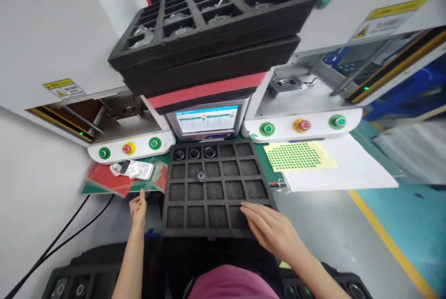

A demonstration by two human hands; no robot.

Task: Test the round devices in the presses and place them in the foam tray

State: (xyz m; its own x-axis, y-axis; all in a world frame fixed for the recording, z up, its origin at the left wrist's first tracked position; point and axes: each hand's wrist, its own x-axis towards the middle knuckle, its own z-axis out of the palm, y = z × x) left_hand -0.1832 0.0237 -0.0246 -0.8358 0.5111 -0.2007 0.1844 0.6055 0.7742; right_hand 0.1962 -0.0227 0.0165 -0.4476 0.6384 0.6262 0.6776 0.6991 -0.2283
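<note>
My right hand (270, 227) rests over the front right corner of a black foam tray (183, 232), fingers stretched out and holding nothing visible. My left hand (138, 207) is at the green table's front edge, left of the tray, with one finger extended and the others partly hidden. Small red dots show on it. Round dark watch-like pieces (194, 153) sit in three compartments of the tray's back row. Another round black piece (201, 176), with a pale ringed centre, lies across a divider in front of them.
A stack of foam trays (216, 52) stands above a screen (205, 120). Presses with a left button panel (130, 149) and right button panel (303, 125) flank it. Red sticker sheets (108, 180), a white device (139, 169) and a green-dot sticker sheet (296, 156) lie on the table.
</note>
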